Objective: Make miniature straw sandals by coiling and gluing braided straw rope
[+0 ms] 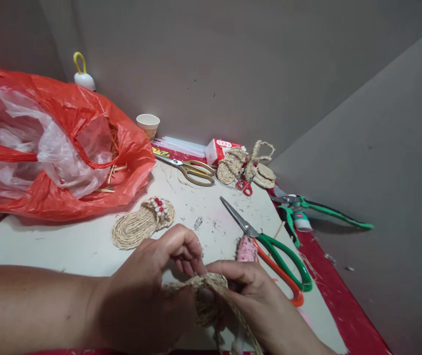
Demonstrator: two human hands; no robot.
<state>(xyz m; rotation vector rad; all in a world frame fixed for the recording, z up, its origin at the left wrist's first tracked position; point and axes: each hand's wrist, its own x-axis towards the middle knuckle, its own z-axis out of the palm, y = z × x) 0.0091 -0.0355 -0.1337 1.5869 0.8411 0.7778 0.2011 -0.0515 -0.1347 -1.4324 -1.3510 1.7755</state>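
Note:
Close to the table's front edge, my left hand and my right hand meet around a coiled straw braid. The left hand is closed on the coil's left side, its fingers curled above it. My right thumb and fingers pinch the right side, and a loose length of braid trails down below that hand. Part of the coil is hidden by the hands. Beyond the left hand lies a small straw slipper with red and white beads on its strap. Scissors with green and orange handles lie just past the right hand.
A red plastic bag with straw fills the left side. Behind are a paper cup, gold-handled scissors, a red-and-white box and more straw pieces. Green-handled pruning shears lie at the right edge, beside the grey wall.

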